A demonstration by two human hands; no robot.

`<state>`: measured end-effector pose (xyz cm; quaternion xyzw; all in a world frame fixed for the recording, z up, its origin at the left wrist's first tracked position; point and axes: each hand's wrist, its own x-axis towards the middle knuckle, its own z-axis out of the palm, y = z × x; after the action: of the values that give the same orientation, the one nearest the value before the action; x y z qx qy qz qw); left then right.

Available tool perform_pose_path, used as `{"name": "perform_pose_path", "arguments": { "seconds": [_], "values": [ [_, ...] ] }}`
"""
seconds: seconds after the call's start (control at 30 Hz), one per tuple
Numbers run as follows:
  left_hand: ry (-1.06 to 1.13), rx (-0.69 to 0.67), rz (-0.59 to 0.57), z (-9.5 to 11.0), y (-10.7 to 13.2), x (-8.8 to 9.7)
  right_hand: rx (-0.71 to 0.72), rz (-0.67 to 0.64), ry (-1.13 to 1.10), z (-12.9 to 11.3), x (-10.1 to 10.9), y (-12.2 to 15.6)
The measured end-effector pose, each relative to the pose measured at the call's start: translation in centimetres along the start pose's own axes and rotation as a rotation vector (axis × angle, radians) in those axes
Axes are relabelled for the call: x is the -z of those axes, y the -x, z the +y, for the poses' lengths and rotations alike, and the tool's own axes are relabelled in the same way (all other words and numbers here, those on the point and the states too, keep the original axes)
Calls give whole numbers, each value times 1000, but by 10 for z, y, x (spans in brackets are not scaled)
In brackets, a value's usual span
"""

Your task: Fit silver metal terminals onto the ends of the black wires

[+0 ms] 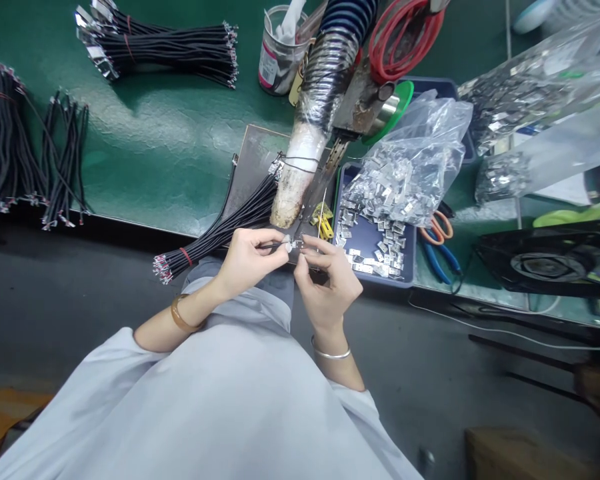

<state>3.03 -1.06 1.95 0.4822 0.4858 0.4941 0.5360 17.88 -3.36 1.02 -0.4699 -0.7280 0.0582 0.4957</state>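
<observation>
My left hand (247, 257) pinches the end of a thin black cable (275, 245) at the table's front edge. Facing it, my right hand (330, 280) is closed around a small metal clip (296, 244) at the cable's tip. The two hands meet just below a wrapped, tube-shaped tool (305, 157) on a metal plate (253, 163). A bundle of black cables (220, 233) tied with a red band lies left of my left hand. A blue tray (405, 257) with several small metal clips sits right of my right hand.
More black cable bundles lie at the far left (10, 147) and top (165, 47) of the green table (155, 140). Clear bags of metal parts (410, 167) fill the right. Orange and blue pliers (443, 243), a glass jar (277, 53) and a black fan (550, 263) are nearby.
</observation>
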Motion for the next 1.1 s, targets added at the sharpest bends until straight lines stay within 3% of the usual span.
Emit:
{"name": "perform_pose_path", "arguments": {
  "seconds": [0.17,0.33,0.43,0.57,0.67,0.77,0.83,0.9,1.0,1.1],
  "values": [
    [-25,8,-23,-4,1,1,-32,-6,20,1,1,2],
    [-68,-77,-7,-4,4,1,-21,5,40,0,-1,0],
    [-165,-186,-37,-4,6,1,-149,-9,-29,1,0,-1],
    [-242,-341,-107,-5,9,6,-347,-156,-223,4,3,-3],
    [-189,-278,-134,-5,9,10,-252,-186,-216,7,3,-6],
    [-140,-206,-154,-5,8,12,29,-146,-38,9,3,-6],
    [-124,-174,-137,-5,9,11,129,-125,44,10,4,-5],
    [-111,-151,-121,-6,9,9,80,-63,51,9,6,-2],
    [-73,-110,-86,-9,10,7,-81,169,-22,5,9,4],
    [-25,-77,-44,-13,9,6,-111,297,-89,4,10,9]
  ]
}}
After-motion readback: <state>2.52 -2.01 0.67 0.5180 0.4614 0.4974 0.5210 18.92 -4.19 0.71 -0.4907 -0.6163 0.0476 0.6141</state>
